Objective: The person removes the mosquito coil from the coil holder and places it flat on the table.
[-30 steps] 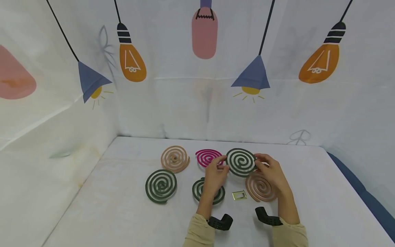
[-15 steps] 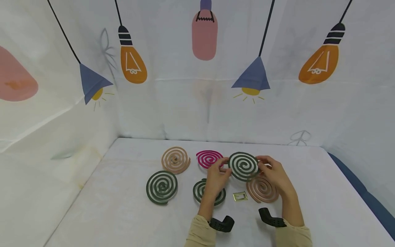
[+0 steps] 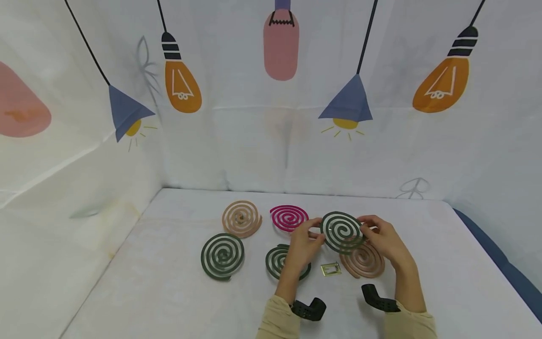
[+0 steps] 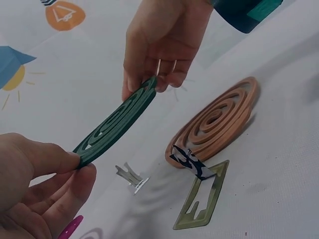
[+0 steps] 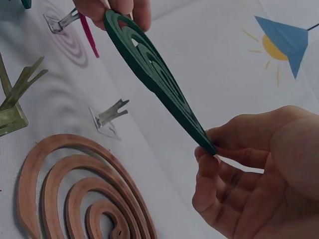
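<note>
A dark green mosquito coil (image 3: pixel 342 231) is held up above the table, tilted, between both hands. My left hand (image 3: pixel 302 246) pinches its left edge between thumb and fingers. At the opposite edge, my right hand (image 3: pixel 384 239) pinches the rim in the same way. Beneath the coil a small silver metal coil stand (image 4: pixel 132 178) rests on the table, its prongs upright. A brown mosquito coil (image 3: pixel 365 262) lies just under and nearer, partly overlapped in the head view. Beside it is a gold-coloured metal stand (image 3: pixel 331 269); in the left wrist view a dark patterned strip (image 4: pixel 192 162) lies by it.
A magenta coil (image 3: pixel 289 218) sits raised on a stand (image 5: pixel 62 22) behind my left hand. Another green coil (image 3: pixel 276 262) is partly hidden by the left forearm. Further left are a tan coil (image 3: pixel 242 219) and a green coil (image 3: pixel 222 257). A printed cloth wall (image 3: pixel 254 155) backs the table.
Both hands have moved right and slightly nearer, carrying the green mosquito coil with them. It now overlaps more of the brown coil in the head view.
</note>
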The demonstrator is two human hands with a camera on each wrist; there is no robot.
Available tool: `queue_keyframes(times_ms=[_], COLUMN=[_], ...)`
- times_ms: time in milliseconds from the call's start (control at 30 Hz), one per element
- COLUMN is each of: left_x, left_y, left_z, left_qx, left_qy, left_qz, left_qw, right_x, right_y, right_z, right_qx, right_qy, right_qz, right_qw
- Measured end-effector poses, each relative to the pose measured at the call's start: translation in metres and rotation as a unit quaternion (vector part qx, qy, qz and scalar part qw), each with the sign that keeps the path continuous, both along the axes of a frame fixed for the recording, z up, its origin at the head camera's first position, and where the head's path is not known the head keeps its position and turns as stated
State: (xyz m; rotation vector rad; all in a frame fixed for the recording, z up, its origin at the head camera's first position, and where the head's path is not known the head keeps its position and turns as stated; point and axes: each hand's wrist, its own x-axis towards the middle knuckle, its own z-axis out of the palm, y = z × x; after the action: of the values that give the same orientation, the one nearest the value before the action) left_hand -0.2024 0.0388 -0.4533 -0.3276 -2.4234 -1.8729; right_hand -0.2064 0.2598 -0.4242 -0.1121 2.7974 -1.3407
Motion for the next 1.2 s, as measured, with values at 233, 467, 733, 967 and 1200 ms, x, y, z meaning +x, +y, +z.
queue_keyframes(times_ms=[233,467,733,967,1200], left_x=[0.002,0.001,0.001,0.001,0.001], left_y=[0.002,0.006,0.009,0.011,0.011], left_z=[0.001,-0.004,-0.002,-0.003,-0.005], left_qx=[-0.025,-0.028,-0.038,-0.035,-0.071], left_qy=[0.01,0.058,0.041,0.03,0.035], left_qz=[-0.003,-0.017,-0.016,-0.016,-0.007], left_qw=[0.9996,0.9978,0.9983,0.9988,0.9968], right_x=[0.003,0.007,0.009,0.015,0.022], right_y=[0.004,0.01,0.01,0.007,0.0], right_z=[0.0,0.005,0.007,0.0,-0.014], right_qx=[0.009,0.011,0.013,-0.008,-0.05], right_qy=[-0.002,-0.001,-0.001,0.01,0.009], right_qz=[0.004,0.025,0.024,-0.031,-0.105], right_qw=[1.0,1.0,1.0,0.999,0.993])
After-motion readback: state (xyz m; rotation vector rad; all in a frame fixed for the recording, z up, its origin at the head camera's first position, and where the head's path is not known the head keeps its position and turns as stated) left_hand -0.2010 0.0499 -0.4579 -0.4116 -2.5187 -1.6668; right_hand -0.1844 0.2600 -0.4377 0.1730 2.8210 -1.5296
